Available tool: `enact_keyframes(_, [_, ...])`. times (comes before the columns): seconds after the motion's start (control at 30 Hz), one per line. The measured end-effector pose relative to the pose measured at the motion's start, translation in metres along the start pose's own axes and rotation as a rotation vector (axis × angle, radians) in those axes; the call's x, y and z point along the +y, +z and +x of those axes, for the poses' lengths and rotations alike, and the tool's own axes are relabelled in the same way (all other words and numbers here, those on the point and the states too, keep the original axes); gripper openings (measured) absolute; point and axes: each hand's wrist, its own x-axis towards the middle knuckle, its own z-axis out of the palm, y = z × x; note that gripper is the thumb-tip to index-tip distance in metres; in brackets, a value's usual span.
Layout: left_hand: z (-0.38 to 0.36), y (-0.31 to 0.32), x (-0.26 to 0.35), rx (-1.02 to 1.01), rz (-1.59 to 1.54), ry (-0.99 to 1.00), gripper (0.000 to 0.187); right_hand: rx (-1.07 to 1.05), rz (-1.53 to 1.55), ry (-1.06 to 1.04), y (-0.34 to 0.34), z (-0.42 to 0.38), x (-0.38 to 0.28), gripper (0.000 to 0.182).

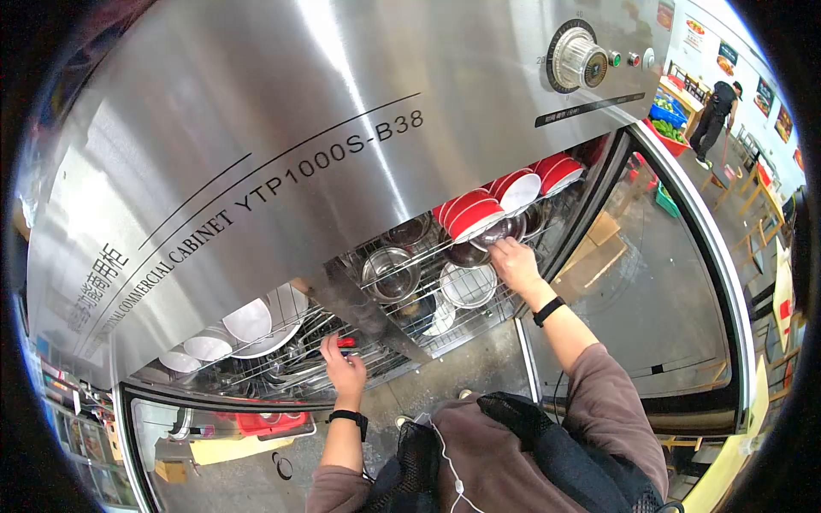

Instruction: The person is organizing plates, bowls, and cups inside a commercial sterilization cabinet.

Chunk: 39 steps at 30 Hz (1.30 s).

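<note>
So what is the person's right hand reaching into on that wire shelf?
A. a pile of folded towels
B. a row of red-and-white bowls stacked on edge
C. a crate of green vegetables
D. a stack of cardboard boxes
B: the right hand touches the red-and-white bowls standing on edge on the wire shelf inside the steel cabinet, with metal bowls beside them.

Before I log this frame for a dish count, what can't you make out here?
Head view:
- Right hand: fingertips hidden among the red bowls and a dark bowl; grip unclear.
- Left hand: fingers over a small red thing, too small to identify.
- White bowls: upper parts hidden by the cabinet's steel front.
- Lower rack: contents blurred.
</note>
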Motion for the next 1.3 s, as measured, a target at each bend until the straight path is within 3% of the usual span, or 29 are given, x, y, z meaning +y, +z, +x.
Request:
enact_keyframes(0.37, [0.000,0.002,0.012,0.032,0.002,-0.036,0.070,0.035,-0.010,0.199,0.007,-0.007,0.076,0.011])
enact_keyframes(0.47, [0.000,-0.001,0.016,-0.001,-0.019,-0.099,0.069,-0.018,0.020,0.242,0.011,-0.009,0.078,0.010])
enact_keyframes(0.6, [-0.002,-0.005,0.013,-0.011,0.043,-0.044,0.071,0.039,0.111,0.275,0.018,-0.016,0.079,0.009])
enact_keyframes(0.7, [-0.002,-0.009,0.017,-0.059,0.062,-0.110,0.071,0.025,0.184,0.338,0.002,-0.015,0.069,0.018])
enact_keyframes(0.8, [-0.001,-0.013,0.016,-0.083,0.022,-0.101,0.073,0.130,0.198,0.333,0.001,-0.022,0.061,0.023])
enact_keyframes(0.87, [0.002,-0.021,0.024,-0.086,-0.018,-0.119,0.070,0.205,0.230,0.340,-0.004,-0.025,0.051,0.016])
enact_keyframes(0.97, [-0.010,-0.029,0.024,0.079,0.013,0.150,0.062,0.180,0.313,0.360,-0.018,-0.043,0.021,0.009])
enact_keyframes(1.03, [-0.032,-0.039,0.032,-0.084,-0.010,0.241,0.055,0.157,0.385,0.345,-0.016,-0.059,-0.006,0.004])
enact_keyframes(1.1, [-0.034,-0.058,0.073,-0.377,-0.173,0.211,0.049,-0.078,0.453,0.315,-0.011,-0.087,-0.034,0.004])
enact_keyframes(1.17, [-0.031,-0.073,0.104,-0.703,-0.201,0.357,0.047,-0.370,0.478,0.289,-0.005,-0.108,-0.067,0.009])
enact_keyframes(1.23, [-0.031,-0.082,0.126,-1.039,-0.514,0.298,0.060,-0.663,0.420,0.236,0.004,-0.125,-0.098,0.013])
enact_keyframes(1.3, [-0.050,-0.071,0.127,-1.140,-0.725,0.365,0.075,-0.981,0.425,0.136,-0.002,-0.116,-0.134,0.019])
